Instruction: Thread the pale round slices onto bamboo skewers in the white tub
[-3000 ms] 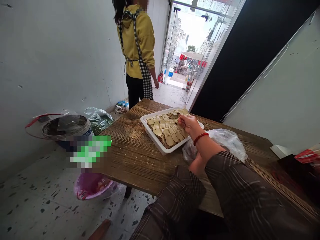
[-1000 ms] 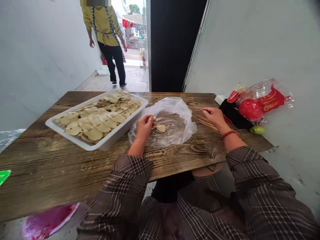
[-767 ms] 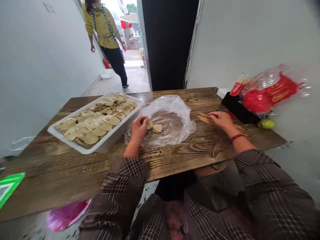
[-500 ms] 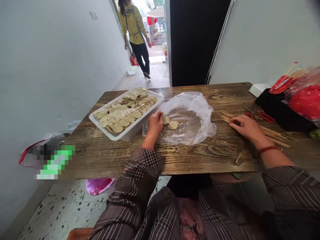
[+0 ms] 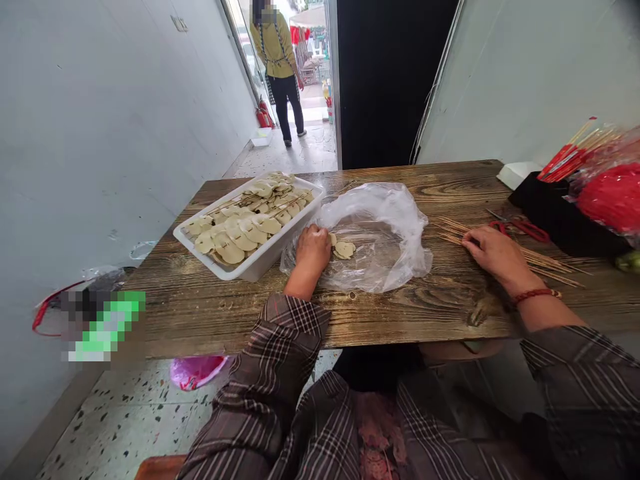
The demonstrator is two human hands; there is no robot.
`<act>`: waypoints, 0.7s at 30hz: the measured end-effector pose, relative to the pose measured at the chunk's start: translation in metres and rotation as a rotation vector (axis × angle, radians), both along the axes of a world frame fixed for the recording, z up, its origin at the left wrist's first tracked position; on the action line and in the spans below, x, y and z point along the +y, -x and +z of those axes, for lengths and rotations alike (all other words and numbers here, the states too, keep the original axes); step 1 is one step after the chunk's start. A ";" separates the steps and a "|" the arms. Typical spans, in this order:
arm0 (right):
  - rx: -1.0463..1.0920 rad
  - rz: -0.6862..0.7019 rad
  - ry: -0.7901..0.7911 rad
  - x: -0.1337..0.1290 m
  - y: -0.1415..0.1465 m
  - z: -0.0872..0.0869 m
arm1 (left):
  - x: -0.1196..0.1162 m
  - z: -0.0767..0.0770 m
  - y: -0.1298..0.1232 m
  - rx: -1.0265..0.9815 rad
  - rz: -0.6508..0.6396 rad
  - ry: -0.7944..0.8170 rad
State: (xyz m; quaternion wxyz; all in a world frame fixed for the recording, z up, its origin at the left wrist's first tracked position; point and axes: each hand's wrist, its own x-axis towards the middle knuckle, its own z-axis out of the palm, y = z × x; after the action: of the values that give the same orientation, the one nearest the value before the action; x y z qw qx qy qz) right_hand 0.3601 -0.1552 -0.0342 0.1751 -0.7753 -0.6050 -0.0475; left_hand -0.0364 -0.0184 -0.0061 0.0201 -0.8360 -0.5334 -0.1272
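My left hand [image 5: 313,251] is curled at the left side of a clear plastic bag [image 5: 413,250] spread on the table. Its fingertips are mostly hidden, so what they hold cannot be made out. Right beside them, a few thin pale slices [image 5: 344,249], like potato, lie on the bag. A white plastic tub [image 5: 261,268] to the left is heaped with skewered pale slices [image 5: 230,245]. Over on the right, my right hand [image 5: 494,255] has thumb and fingers closed on the loose bamboo skewers [image 5: 550,263], several of which stick out on both sides.
Red-handled scissors [image 5: 530,231] lie just beyond the skewers. A black container [image 5: 555,220] with red-wrapped sticks [image 5: 565,163] and a red bundle [image 5: 613,197] stands at the right. A person [image 5: 280,67] in an apron is at the doorway. A pink bag [image 5: 197,372] is below the table.
My left hand has turned knuckles-up and sits slightly lower over the bag's edge. My right hand stays at the skewers, barely shifted. The person at the back has moved toward the door.
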 end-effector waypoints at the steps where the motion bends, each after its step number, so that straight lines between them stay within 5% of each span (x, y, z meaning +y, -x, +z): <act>1: -0.019 0.022 0.008 -0.001 -0.001 0.001 | 0.000 0.000 0.000 -0.005 0.002 -0.006; 12: -0.097 -0.036 -0.093 -0.003 -0.005 0.005 | 0.002 -0.001 -0.001 -0.221 -0.003 0.025; 17: -0.122 0.016 -0.052 0.001 -0.009 0.003 | 0.009 0.000 -0.001 -0.662 -0.005 0.155; 21: -0.132 -0.034 -0.150 0.005 0.001 0.018 | 0.009 0.004 -0.002 -1.190 -0.029 0.466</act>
State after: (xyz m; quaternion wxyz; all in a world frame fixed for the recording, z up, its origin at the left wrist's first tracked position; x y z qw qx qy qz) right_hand 0.3596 -0.1500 -0.0158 0.1917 -0.7654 -0.5967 -0.1465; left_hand -0.0344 -0.0098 -0.0018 -0.4638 -0.6119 -0.4556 -0.4504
